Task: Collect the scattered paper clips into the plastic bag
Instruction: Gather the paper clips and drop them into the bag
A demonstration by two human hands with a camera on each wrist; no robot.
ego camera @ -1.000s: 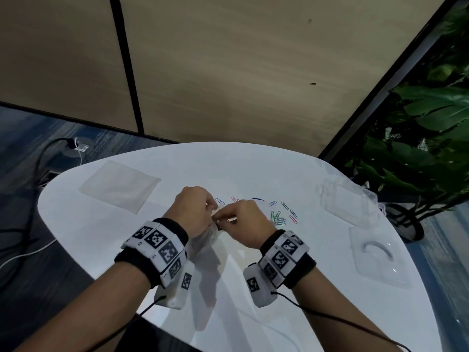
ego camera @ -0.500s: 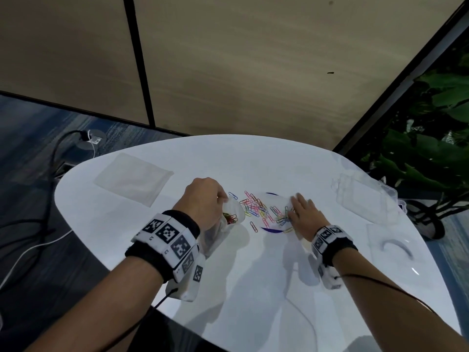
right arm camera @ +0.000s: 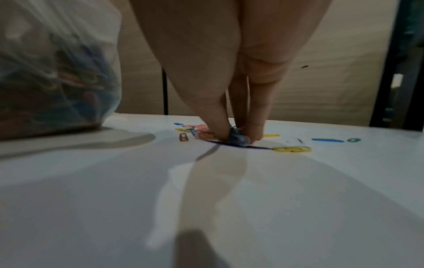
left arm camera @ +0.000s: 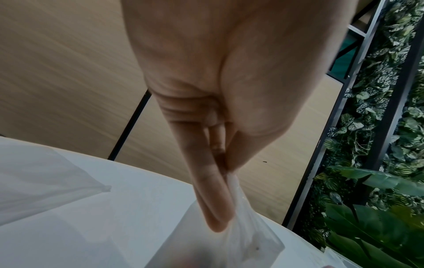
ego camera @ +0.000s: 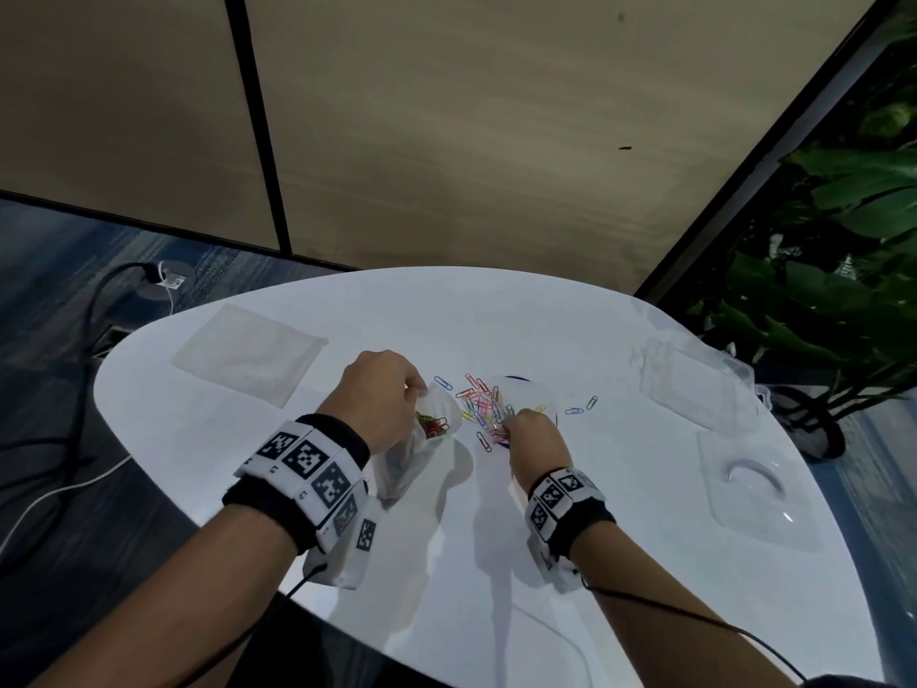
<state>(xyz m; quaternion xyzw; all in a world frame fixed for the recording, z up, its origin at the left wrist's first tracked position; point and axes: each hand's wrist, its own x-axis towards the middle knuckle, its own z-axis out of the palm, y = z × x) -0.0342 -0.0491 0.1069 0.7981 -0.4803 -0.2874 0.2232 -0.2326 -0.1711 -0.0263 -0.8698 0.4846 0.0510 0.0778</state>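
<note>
Coloured paper clips (ego camera: 477,403) lie in a loose pile at the middle of the white table (ego camera: 496,538). My left hand (ego camera: 382,404) pinches the rim of a clear plastic bag (ego camera: 436,424) and holds its mouth up; several clips show inside it. In the left wrist view the fingers (left arm camera: 213,195) pinch the plastic bag (left arm camera: 247,241). My right hand (ego camera: 528,432) pinches a few paper clips (right arm camera: 237,138) between thumb and fingertips on the table, at the near edge of the pile. The bag (right arm camera: 57,72) bulges with clips to the left in the right wrist view.
A flat clear bag (ego camera: 248,355) lies at the table's far left. Clear plastic packaging (ego camera: 694,379) and a clear tray (ego camera: 754,489) sit at the right. Two stray clips (ego camera: 583,407) lie right of the pile. A leafy plant (ego camera: 833,270) stands beyond the right edge.
My right hand left the bag's mouth, reached to the right side of the pile with flat fingers, then drew back and closed its fingertips on clips. The left hand kept holding the bag.
</note>
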